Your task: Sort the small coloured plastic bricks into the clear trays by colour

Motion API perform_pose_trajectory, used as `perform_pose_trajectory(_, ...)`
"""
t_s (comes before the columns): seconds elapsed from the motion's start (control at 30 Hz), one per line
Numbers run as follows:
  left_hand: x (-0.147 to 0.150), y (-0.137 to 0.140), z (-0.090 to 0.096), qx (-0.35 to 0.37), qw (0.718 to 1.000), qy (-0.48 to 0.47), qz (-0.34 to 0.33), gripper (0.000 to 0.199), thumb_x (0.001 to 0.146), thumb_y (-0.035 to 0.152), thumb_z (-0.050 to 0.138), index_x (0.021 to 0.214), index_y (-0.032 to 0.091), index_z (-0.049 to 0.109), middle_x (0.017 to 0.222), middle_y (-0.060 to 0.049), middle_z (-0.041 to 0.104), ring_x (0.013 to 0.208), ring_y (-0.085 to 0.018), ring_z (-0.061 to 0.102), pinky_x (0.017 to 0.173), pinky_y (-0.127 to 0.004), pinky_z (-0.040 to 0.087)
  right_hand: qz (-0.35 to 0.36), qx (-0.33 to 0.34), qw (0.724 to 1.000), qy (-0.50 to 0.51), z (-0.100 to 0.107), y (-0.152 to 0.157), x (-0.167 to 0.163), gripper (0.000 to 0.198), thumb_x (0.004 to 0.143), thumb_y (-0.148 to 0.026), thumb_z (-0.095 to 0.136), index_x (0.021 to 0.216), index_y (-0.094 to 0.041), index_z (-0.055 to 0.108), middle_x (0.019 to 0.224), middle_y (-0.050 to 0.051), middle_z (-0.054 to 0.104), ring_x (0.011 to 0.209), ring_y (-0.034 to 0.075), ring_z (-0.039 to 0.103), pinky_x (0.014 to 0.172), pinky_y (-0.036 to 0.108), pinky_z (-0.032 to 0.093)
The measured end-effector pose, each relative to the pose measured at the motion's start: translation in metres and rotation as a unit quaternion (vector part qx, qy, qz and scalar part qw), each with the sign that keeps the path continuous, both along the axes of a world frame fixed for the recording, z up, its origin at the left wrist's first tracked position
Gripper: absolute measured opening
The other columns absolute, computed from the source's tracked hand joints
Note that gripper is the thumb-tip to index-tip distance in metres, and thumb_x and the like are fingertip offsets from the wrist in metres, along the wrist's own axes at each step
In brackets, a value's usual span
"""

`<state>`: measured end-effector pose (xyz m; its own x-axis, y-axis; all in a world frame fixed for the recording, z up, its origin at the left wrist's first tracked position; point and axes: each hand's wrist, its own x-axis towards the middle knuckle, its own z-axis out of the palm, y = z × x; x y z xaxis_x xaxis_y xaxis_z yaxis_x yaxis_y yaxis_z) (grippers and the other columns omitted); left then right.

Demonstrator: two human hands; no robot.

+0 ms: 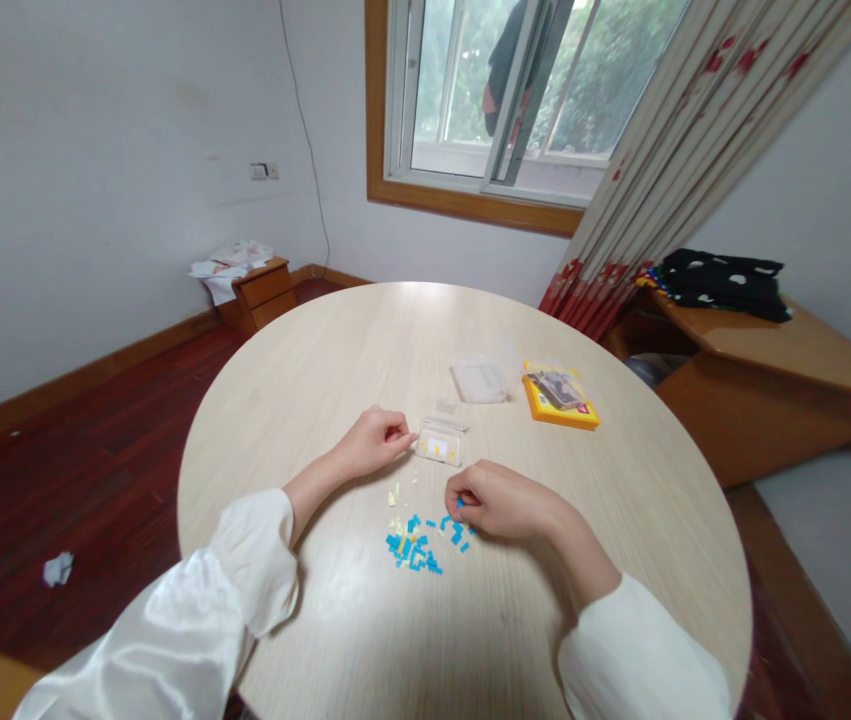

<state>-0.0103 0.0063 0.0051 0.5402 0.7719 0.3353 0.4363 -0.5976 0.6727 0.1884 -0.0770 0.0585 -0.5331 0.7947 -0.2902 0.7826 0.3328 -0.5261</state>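
Bricks (416, 562) lie loose on the table (335, 620) beside the right hand (496, 500), pinched narrow, possibly on one. The left hand (374, 440) curls at the box's (438, 446) corner, its grip unclear. A low right-hand sweep could scatter bricks; a left nudge could shift the box.
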Motion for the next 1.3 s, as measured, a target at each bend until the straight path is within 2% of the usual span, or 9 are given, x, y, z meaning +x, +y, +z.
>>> perform_pose_trajectory(0.17, -0.001, 0.001, -0.002, 0.005, 1.000, -0.002, -0.001, 0.028, 0.078, 0.030, 0.055, 0.056, 0.012, 0.055, 0.046, 0.005, 0.042, 0.048, -0.007, 0.037, 0.054, -0.020, 0.031, -0.068, 0.063, 0.993, 0.076, -0.003, 0.003, 0.001, 0.014, 0.077, -0.013, 0.048, 0.070, -0.016, 0.060, 0.051, -0.005, 0.044, 0.048, 0.008, 0.038, 0.049, 0.020, 0.025)
perform_pose_trajectory(0.37, 0.000, 0.000, -0.001, -0.001, 1.000, -0.005, -0.002, 0.027, 0.077, 0.029, 0.055, 0.056, 0.012, 0.055, 0.046, 0.005, 0.042, 0.048, -0.007, 0.037, 0.053, -0.020, 0.031, -0.228, 0.257, 0.928, 0.143, -0.021, 0.016, 0.006, 0.022, 0.084, -0.027, 0.046, 0.082, -0.016, 0.065, 0.056, -0.002, 0.052, 0.054, 0.012, 0.043, 0.057, 0.023, 0.031)
perform_pose_trajectory(0.6, -0.001, 0.001, -0.002, 0.004, 1.000, -0.009, -0.004, 0.028, 0.078, 0.030, 0.054, 0.056, 0.012, 0.056, 0.046, 0.005, 0.042, 0.047, -0.007, 0.037, 0.052, -0.020, 0.030, -0.273, 0.307, 0.893, 0.185, -0.026, 0.020, 0.008, 0.030, 0.083, -0.028, 0.045, 0.094, -0.015, 0.069, 0.068, 0.005, 0.065, 0.058, 0.015, 0.050, 0.060, 0.027, 0.037)
perform_pose_trajectory(0.67, -0.001, 0.001, -0.002, 0.005, 1.000, -0.008, -0.001, 0.028, 0.078, 0.030, 0.054, 0.056, 0.012, 0.056, 0.046, 0.005, 0.042, 0.048, -0.007, 0.038, 0.053, -0.020, 0.030, -0.262, 0.287, 0.901, 0.194, -0.022, 0.017, 0.006, 0.028, 0.082, -0.028, 0.046, 0.089, -0.014, 0.070, 0.064, 0.004, 0.062, 0.055, 0.013, 0.047, 0.057, 0.025, 0.035)
perform_pose_trajectory(0.73, -0.001, 0.001, -0.002, 0.008, 1.000, -0.006, 0.002, 0.028, 0.078, 0.030, 0.055, 0.057, 0.012, 0.056, 0.046, 0.005, 0.043, 0.048, -0.007, 0.038, 0.055, -0.021, 0.031, -0.217, 0.220, 0.931, 0.193, -0.019, 0.013, 0.001, 0.025, 0.080, -0.025, 0.049, 0.084, -0.014, 0.071, 0.057, 0.001, 0.057, 0.051, 0.011, 0.042, 0.052, 0.023, 0.032)
perform_pose_trajectory(0.83, -0.001, 0.001, -0.002, 0.010, 1.000, -0.005, 0.003, 0.028, 0.078, 0.030, 0.055, 0.056, 0.012, 0.055, 0.046, 0.005, 0.043, 0.048, -0.007, 0.037, 0.055, -0.021, 0.031, -0.093, 0.081, 0.979, 0.165, -0.015, 0.004, -0.009, 0.018, 0.075, -0.017, 0.053, 0.078, -0.014, 0.071, 0.050, -0.004, 0.047, 0.047, 0.007, 0.034, 0.048, 0.020, 0.027)
perform_pose_trajectory(0.9, -0.001, 0.001, -0.002, 0.005, 1.000, -0.005, 0.001, 0.028, 0.078, 0.030, 0.055, 0.056, 0.013, 0.055, 0.046, 0.006, 0.042, 0.048, -0.007, 0.037, 0.054, -0.020, 0.031, -0.016, 0.025, 0.989, 0.143, -0.014, -0.002, -0.016, 0.017, 0.071, -0.012, 0.054, 0.075, -0.014, 0.071, 0.050, -0.005, 0.047, 0.047, 0.006, 0.034, 0.048, 0.019, 0.026)
perform_pose_trajectory(1.03, -0.001, 0.002, -0.003, -0.001, 1.000, -0.003, 0.001, 0.028, 0.077, 0.030, 0.055, 0.056, 0.013, 0.055, 0.046, 0.006, 0.042, 0.048, -0.008, 0.037, 0.053, -0.020, 0.030, 0.061, 0.015, 0.991, 0.121, -0.012, -0.009, -0.026, 0.022, 0.067, -0.006, 0.053, 0.075, -0.015, 0.071, 0.058, -0.002, 0.056, 0.049, 0.006, 0.040, 0.051, 0.018, 0.030)
perform_pose_trajectory(1.3, -0.002, 0.001, -0.003, -0.015, 1.000, 0.004, -0.002, 0.026, 0.077, 0.029, 0.054, 0.057, 0.013, 0.055, 0.047, 0.006, 0.041, 0.049, -0.008, 0.037, 0.052, -0.020, 0.030, 0.075, 0.033, 0.993, 0.087, -0.014, -0.009, -0.031, 0.022, 0.068, -0.009, 0.055, 0.079, -0.016, 0.073, 0.060, 0.000, 0.062, 0.049, 0.007, 0.042, 0.050, 0.018, 0.030)
